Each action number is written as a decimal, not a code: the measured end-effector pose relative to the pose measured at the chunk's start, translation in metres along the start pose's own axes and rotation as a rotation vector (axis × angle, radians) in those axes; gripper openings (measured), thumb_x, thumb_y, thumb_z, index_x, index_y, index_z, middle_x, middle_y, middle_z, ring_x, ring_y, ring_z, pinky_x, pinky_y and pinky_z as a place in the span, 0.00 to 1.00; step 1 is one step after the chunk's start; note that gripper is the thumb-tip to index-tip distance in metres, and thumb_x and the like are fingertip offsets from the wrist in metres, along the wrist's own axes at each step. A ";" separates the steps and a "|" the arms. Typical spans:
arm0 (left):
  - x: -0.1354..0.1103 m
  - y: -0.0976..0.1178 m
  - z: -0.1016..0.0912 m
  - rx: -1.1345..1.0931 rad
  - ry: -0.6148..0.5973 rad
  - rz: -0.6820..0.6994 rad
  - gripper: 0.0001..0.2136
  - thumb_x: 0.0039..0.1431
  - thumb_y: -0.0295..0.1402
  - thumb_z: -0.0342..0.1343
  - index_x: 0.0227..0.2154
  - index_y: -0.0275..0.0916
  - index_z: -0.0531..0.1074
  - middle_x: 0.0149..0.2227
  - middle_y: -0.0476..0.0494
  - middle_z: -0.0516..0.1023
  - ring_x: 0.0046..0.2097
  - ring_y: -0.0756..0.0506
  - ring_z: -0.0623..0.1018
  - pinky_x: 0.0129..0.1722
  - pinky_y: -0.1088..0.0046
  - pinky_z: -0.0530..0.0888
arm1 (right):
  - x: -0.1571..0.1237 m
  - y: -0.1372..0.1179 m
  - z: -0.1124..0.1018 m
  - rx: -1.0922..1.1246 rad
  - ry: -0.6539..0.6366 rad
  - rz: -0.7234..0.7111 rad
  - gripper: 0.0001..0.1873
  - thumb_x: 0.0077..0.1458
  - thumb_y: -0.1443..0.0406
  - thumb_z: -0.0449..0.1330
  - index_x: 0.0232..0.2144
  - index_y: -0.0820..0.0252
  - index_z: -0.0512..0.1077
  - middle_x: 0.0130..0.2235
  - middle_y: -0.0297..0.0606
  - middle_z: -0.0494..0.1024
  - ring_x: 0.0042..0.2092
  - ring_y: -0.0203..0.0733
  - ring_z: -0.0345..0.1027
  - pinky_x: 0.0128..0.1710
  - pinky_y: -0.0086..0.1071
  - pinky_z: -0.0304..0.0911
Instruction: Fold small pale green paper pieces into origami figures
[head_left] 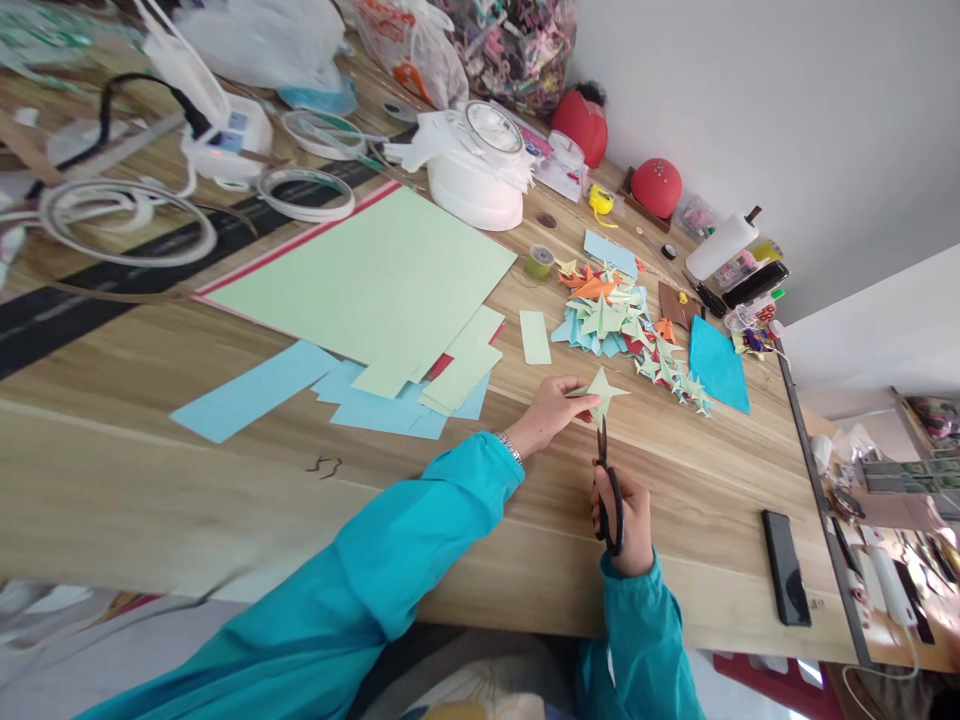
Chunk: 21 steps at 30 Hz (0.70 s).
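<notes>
Between the fingers and thumb of my left hand point(556, 410) is a pale green paper star point(604, 391), held above the wooden table. My right hand point(634, 515) is closed around the black handles of a pair of scissors point(614, 510). The scissor blades point away from me and reach the star's near side; whether they touch the paper I cannot tell. Beyond the hands lies a pile of folded paper stars point(604, 318) in green, blue, orange and red. A small pale green paper rectangle point(535, 337) lies to the left of that pile.
Large pale green sheets point(367, 270) and blue paper strips point(251, 390) cover the left middle of the table. A phone point(786, 567) lies near the right edge. Farther back are a thread spool point(539, 262), a yellow tape measure point(601, 200), coiled cables point(127, 222) and a teal cloth point(718, 365).
</notes>
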<state>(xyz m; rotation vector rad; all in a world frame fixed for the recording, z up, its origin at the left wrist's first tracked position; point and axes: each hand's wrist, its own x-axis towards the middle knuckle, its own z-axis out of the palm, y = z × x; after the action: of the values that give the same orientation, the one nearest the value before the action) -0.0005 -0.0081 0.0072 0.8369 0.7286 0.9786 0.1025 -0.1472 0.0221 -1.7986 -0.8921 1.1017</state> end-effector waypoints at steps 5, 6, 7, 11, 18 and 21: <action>0.000 0.000 0.000 0.003 -0.007 0.003 0.11 0.40 0.34 0.65 0.28 0.33 0.77 0.27 0.45 0.76 0.27 0.50 0.73 0.27 0.74 0.73 | 0.001 -0.001 0.000 0.011 -0.005 -0.014 0.22 0.48 0.50 0.60 0.31 0.64 0.72 0.17 0.27 0.62 0.16 0.28 0.54 0.12 0.22 0.49; 0.000 0.000 0.000 0.002 -0.011 0.005 0.11 0.40 0.34 0.65 0.27 0.33 0.77 0.27 0.45 0.76 0.27 0.50 0.73 0.27 0.74 0.73 | 0.001 -0.001 0.000 0.013 -0.006 -0.009 0.22 0.48 0.49 0.60 0.30 0.64 0.72 0.16 0.27 0.61 0.16 0.28 0.53 0.12 0.22 0.49; 0.000 0.000 0.000 0.002 -0.015 0.006 0.11 0.40 0.34 0.65 0.27 0.33 0.77 0.27 0.45 0.76 0.27 0.50 0.73 0.27 0.74 0.73 | 0.001 -0.002 0.001 0.016 -0.008 -0.004 0.22 0.48 0.49 0.60 0.30 0.64 0.72 0.16 0.27 0.61 0.16 0.28 0.53 0.12 0.23 0.49; 0.000 0.001 0.000 0.010 -0.018 0.004 0.11 0.40 0.34 0.64 0.28 0.32 0.77 0.27 0.45 0.76 0.26 0.51 0.73 0.26 0.74 0.73 | 0.001 -0.003 0.000 0.007 -0.010 0.000 0.22 0.48 0.49 0.59 0.26 0.64 0.71 0.15 0.27 0.61 0.15 0.28 0.52 0.11 0.23 0.48; 0.000 0.001 0.001 0.005 -0.011 -0.002 0.12 0.39 0.34 0.65 0.27 0.32 0.76 0.27 0.45 0.76 0.27 0.50 0.73 0.27 0.73 0.74 | 0.002 -0.004 0.000 0.003 -0.012 -0.010 0.22 0.48 0.48 0.59 0.25 0.64 0.70 0.15 0.26 0.60 0.15 0.27 0.51 0.11 0.22 0.48; -0.001 0.001 0.001 0.004 -0.012 -0.002 0.12 0.39 0.35 0.65 0.27 0.33 0.76 0.27 0.45 0.76 0.27 0.49 0.74 0.27 0.73 0.74 | 0.002 -0.004 0.000 -0.012 -0.010 -0.010 0.22 0.48 0.48 0.59 0.24 0.62 0.69 0.16 0.26 0.60 0.15 0.28 0.52 0.11 0.23 0.48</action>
<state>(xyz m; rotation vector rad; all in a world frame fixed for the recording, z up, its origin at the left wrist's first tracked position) -0.0003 -0.0085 0.0090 0.8448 0.7213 0.9702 0.1027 -0.1442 0.0254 -1.7983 -0.9141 1.1025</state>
